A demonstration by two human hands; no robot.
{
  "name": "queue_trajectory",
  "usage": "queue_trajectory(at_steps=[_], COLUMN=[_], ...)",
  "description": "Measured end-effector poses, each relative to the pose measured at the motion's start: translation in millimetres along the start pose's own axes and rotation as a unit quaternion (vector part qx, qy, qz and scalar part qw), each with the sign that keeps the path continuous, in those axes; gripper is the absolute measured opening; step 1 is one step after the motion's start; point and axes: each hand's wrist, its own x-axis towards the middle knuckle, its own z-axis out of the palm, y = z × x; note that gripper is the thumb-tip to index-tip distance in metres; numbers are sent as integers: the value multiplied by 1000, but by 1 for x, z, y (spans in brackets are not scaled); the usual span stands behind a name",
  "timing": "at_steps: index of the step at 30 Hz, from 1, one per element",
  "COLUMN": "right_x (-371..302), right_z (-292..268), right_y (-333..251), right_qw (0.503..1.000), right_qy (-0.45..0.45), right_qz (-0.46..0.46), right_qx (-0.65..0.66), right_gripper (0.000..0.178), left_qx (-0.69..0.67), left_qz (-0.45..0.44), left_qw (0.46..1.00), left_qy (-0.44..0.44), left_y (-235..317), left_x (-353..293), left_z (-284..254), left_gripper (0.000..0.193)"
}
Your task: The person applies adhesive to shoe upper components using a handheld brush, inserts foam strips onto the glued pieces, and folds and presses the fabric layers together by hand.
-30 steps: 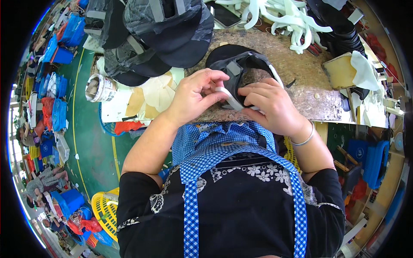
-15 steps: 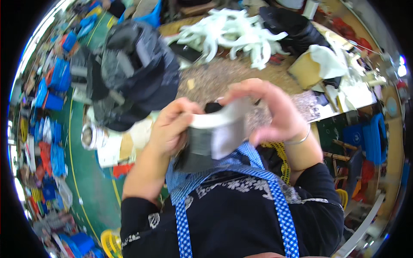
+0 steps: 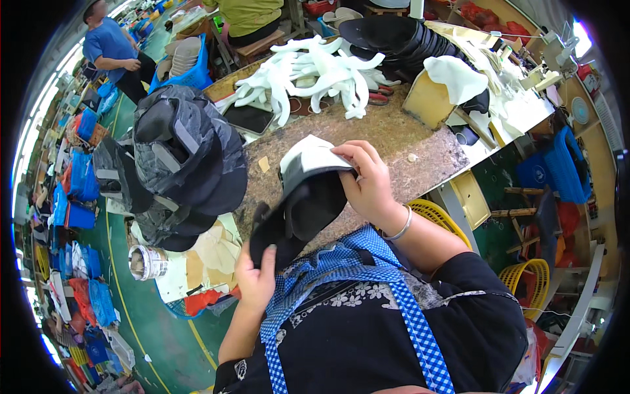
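Between my two hands is a black cap (image 3: 307, 209), tilted so that its dark hollow inside shows. A white stiff piece (image 3: 308, 156) lies along its far edge, next to a grey strip. My left hand (image 3: 257, 274) grips the near left edge, thumb on top. The far right edge, by the white piece, is pinched by my right hand (image 3: 367, 180), which has a bangle at its wrist. Fingertips under the cloth are partly hidden. Left of the cap stands a pile of similar dark caps (image 3: 187, 148).
Beyond my hands, the worn worktable (image 3: 407, 151) carries a heap of white curved strips (image 3: 315, 72), a dark phone-like slab (image 3: 249, 119), red-handled scissors (image 3: 379, 97), a yellowish block (image 3: 430, 98) and stacked black pieces (image 3: 400, 39). A tub (image 3: 147, 262) stands at left; a person (image 3: 113, 49) stands farther off.
The cap has turned, from its white and grey outside to its dark inside. My left hand has moved down to its near edge; my right hand has closed on the far edge.
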Motion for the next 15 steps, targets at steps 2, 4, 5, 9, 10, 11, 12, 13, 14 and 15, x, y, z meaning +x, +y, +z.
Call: queue_trajectory(at_steps=[2,4,5,9,10,11,12,13,14,15], right_x=[-9,-26,-36,-47,-40,-26,-11,-11,-12,10], right_z=[11,19,19,1,-2,-10,-19,-22,-23,-35], right_y=[6,15,6,-8,2,0,1,27,49,5], right_qw=[997,793,702,516,501,555,606,868,993,919], right_qy=[-30,-219,-275,-287,-272,-213,-151,-103,-37,-11], right_qz=[55,386,407,344,342,294,242,138,8,71], right_qx=[45,417,516,730,747,749,743,466,116,388], right_gripper=[23,24,26,45,48,40,41,39,47,33], left_qx=[-204,-133,-137,-221,-145,-106,-68,70,71,70], left_qz=[17,103,91,-85,-51,-15,24,81,82,113], left_qw=[974,985,986,971,984,988,988,975,974,956], left_qy=[98,29,20,28,92,115,137,193,197,262], left_y=[21,7,6,-7,-8,-15,-19,-17,-15,-20], left_x=[-4,3,14,90,103,108,114,116,120,117], left_z=[1,-23,-25,-31,-29,-32,-35,-41,-41,-42], left_gripper=[20,14,14,15,16,15,14,11,11,9])
